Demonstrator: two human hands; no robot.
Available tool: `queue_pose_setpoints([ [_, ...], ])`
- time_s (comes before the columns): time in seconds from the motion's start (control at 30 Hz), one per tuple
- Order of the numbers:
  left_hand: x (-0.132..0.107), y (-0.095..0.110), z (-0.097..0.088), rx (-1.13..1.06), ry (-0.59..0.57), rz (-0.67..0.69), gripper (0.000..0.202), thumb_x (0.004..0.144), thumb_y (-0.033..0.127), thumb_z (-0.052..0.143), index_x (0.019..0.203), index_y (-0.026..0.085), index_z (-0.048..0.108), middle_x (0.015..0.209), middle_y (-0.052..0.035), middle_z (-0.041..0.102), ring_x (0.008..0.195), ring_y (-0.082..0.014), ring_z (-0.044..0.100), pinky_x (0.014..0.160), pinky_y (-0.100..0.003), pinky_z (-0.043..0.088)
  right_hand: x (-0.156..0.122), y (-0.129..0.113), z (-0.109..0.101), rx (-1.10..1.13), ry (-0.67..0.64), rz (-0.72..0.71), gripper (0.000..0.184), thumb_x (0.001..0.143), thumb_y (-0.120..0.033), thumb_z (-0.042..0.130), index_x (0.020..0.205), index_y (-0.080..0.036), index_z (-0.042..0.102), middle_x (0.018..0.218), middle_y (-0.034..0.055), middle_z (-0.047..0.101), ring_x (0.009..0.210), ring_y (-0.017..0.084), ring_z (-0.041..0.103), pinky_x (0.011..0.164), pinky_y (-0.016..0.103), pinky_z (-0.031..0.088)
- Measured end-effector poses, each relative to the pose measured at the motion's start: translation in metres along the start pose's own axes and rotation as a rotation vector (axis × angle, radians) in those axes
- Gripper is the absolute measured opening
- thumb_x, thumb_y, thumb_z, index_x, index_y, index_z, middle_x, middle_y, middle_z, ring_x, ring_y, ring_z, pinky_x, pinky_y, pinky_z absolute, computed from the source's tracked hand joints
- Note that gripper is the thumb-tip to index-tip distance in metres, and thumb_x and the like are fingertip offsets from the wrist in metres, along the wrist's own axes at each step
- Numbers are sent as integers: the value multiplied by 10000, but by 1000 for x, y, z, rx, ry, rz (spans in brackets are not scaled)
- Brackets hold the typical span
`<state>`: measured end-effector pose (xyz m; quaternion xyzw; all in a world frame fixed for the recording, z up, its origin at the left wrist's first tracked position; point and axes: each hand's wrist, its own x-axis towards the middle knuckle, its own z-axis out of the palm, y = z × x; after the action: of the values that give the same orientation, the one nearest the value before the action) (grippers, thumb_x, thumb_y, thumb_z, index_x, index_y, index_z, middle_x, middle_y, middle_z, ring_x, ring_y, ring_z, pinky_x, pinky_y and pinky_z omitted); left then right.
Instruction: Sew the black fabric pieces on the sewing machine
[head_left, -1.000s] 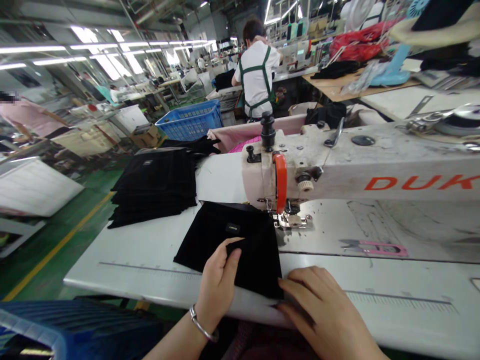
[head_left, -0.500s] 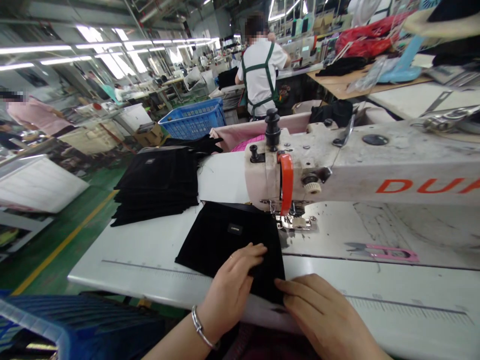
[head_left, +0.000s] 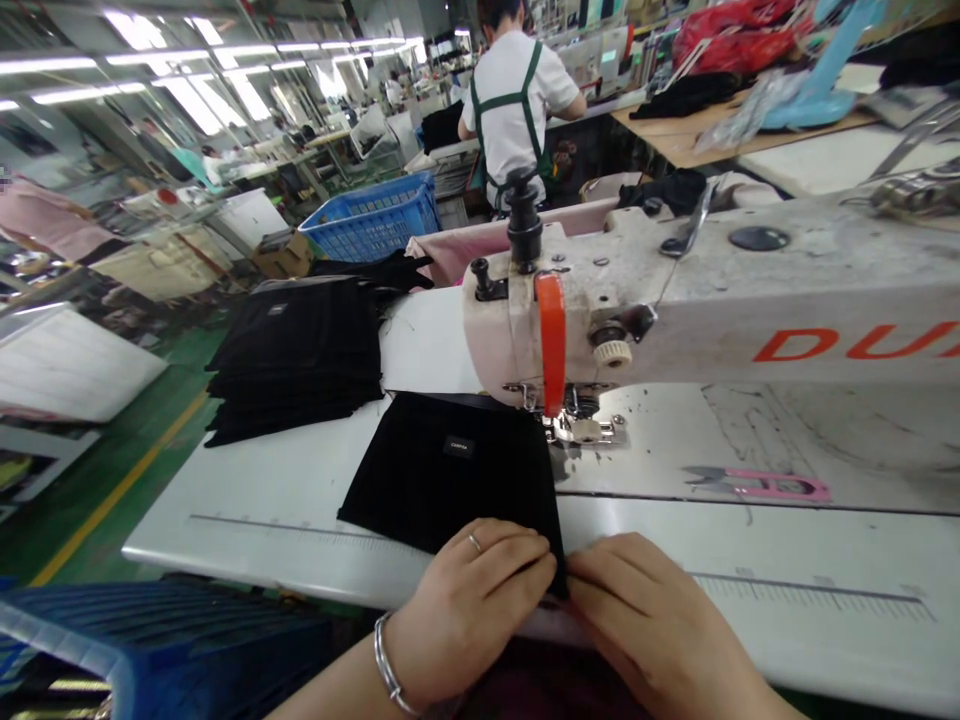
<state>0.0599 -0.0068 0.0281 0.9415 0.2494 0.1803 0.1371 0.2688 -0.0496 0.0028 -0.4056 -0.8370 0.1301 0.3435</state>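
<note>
A black fabric piece (head_left: 450,475) with a small label lies flat on the white sewing table (head_left: 285,480), its right edge under the presser foot (head_left: 581,428) of a white sewing machine (head_left: 675,310). My left hand (head_left: 469,600), with a ring and a bracelet, rests on the fabric's near right corner, fingers curled and pressed on the cloth. My right hand (head_left: 652,625) lies beside it on the table edge, fingertips touching that same corner.
A stack of black fabric pieces (head_left: 296,355) sits at the table's far left. Pink thread snips (head_left: 765,487) lie right of the needle. A blue crate (head_left: 150,640) stands low at my left. A person in a white shirt (head_left: 517,110) works beyond a blue basket (head_left: 375,220).
My left hand slid from the fabric's middle down to its near right corner. My right hand drew in to meet it there. The view shifted slightly.
</note>
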Motion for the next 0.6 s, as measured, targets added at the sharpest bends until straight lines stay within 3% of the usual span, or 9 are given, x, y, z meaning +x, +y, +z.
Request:
queue_pose_setpoints([
  [0.27,-1,-2,7,-53,7,68,222,916,103,530,1131,125,580,1106,-60,656,971,-158,572,850,-305,503,-14,-3,1,85,-21,12,218,961,-143,439,931,-177,652,861,32,631,799,177,535,685,330,443],
  [0.47,2,-4,4,-124,6,82,200,919,73,506,1104,106,576,1080,-59,663,945,-136,576,852,-301,479,-14,-5,-3,98,18,26,218,954,-137,448,923,-188,658,843,25,636,784,176,538,683,323,456],
  [0.6,10,1,-3,-136,-1,108,149,922,61,478,1008,96,593,970,-50,678,917,-123,595,849,-289,465,-13,-1,-5,44,6,43,210,943,-136,446,1006,-162,644,1036,58,645,882,193,560,762,335,500],
])
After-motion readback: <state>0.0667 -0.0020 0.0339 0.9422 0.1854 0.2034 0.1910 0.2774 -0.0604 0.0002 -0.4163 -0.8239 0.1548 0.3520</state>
